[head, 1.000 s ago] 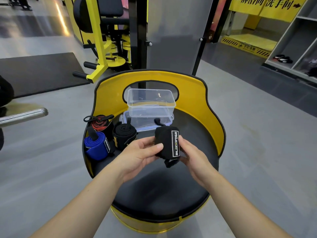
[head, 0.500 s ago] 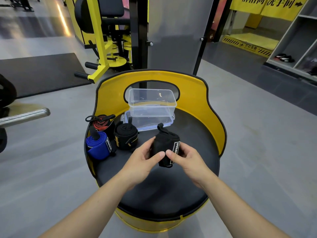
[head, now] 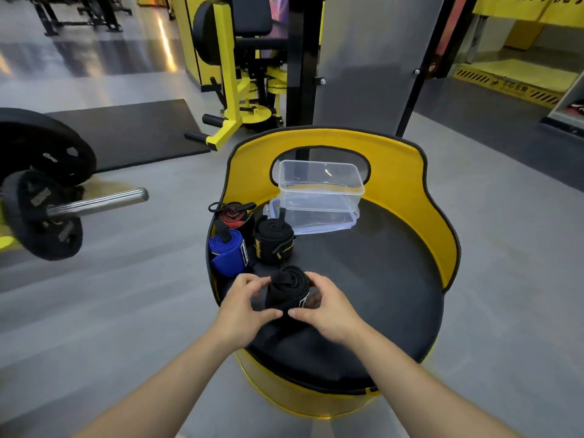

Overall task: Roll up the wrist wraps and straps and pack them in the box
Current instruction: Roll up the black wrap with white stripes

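Head view: both hands, left (head: 245,306) and right (head: 328,306), curled around a rolled black wrap (head: 287,290) on the near seat (head: 379,279). Three rolled wraps (head: 243,240) lay far left; the clear box (head: 320,184) stood empty, packing unstarted.

Both bare forearms reaching in from the near edge, converging toward the middle. Left hand (head: 245,306) curled, thumb pointing right along the near side, fingers arched over the far side of the rolled black wrap (head: 289,290). Right hand (head: 328,308) mirroring it (thumb tip nearly meeting the left thumb), fingers curved round the right flank. Wrists level, knuckles up.
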Demonstrator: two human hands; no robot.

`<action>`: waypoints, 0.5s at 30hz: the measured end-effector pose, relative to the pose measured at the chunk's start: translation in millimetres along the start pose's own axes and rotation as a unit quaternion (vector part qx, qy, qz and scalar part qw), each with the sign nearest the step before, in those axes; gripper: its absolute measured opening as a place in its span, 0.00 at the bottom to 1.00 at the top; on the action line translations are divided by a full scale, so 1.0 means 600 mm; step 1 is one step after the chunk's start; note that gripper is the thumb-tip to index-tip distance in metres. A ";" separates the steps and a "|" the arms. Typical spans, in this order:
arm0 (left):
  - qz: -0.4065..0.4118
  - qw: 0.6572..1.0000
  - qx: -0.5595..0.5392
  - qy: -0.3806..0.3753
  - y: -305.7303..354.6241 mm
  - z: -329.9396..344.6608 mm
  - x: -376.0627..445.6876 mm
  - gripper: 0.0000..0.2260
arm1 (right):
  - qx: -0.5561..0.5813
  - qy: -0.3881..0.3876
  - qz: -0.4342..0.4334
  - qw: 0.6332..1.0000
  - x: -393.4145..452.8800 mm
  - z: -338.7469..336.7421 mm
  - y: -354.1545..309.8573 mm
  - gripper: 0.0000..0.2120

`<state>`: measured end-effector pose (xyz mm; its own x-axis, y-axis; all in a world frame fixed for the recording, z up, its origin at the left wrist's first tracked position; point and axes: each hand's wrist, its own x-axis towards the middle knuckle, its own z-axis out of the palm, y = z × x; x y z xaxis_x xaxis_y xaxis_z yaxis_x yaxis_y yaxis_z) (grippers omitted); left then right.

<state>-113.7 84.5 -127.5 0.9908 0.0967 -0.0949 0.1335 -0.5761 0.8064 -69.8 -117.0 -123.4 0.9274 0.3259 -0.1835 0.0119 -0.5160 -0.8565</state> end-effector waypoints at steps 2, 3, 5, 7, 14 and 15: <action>-0.017 1.000 0.017 0.006 -0.008 -0.006 0.005 0.32 | 0.002 0.003 -0.009 1.000 0.010 0.025 -0.005 0.34; -0.026 0.999 0.019 0.014 -0.013 -0.006 0.009 0.32 | 0.007 0.007 -0.015 1.000 0.016 0.036 -0.007 0.33; -0.053 0.998 0.005 0.040 -0.018 -0.005 0.015 0.32 | 0.015 0.019 -0.025 0.999 0.030 0.054 -0.013 0.32; -0.069 0.995 -0.019 0.072 -0.022 -0.005 0.021 0.31 | 0.006 0.033 -0.034 0.999 0.046 0.067 -0.019 0.32; -0.099 0.981 -0.089 0.145 -0.017 -0.008 0.043 0.24 | -0.001 0.052 -0.056 0.997 0.084 0.086 -0.024 0.33; -0.106 0.978 -0.105 0.149 -0.015 -0.008 0.045 0.22 | -0.003 0.054 -0.054 0.997 0.087 0.086 -0.024 0.33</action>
<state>-88.0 96.2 -134.6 0.8867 0.4456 -0.1233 0.2959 -0.3420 0.8919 -40.9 -51.4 -145.5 0.9554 0.2929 -0.0377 0.1151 -0.4869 -0.8658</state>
